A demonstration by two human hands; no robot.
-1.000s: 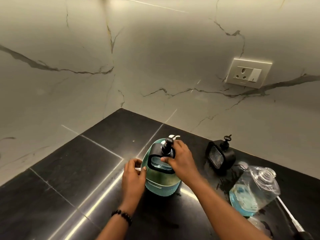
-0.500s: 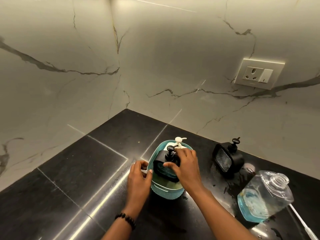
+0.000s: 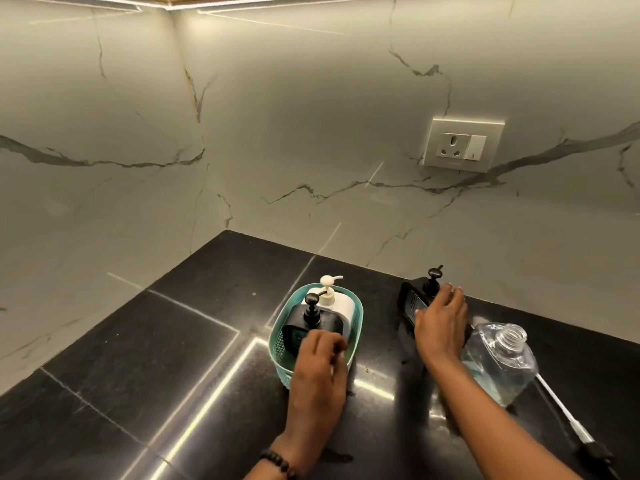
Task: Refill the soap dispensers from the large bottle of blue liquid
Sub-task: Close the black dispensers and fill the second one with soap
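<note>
Left grip with curled fingers on near rim of teal basket, beside black dispenser inside. Right grip open, fingers spread over second black dispenser near wall. Large bottle uncapped, just right. Bare dark table to left.

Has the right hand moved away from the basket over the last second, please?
Yes. The right hand has left the basket and gone rightward to the black dispenser standing below the socket.
</note>
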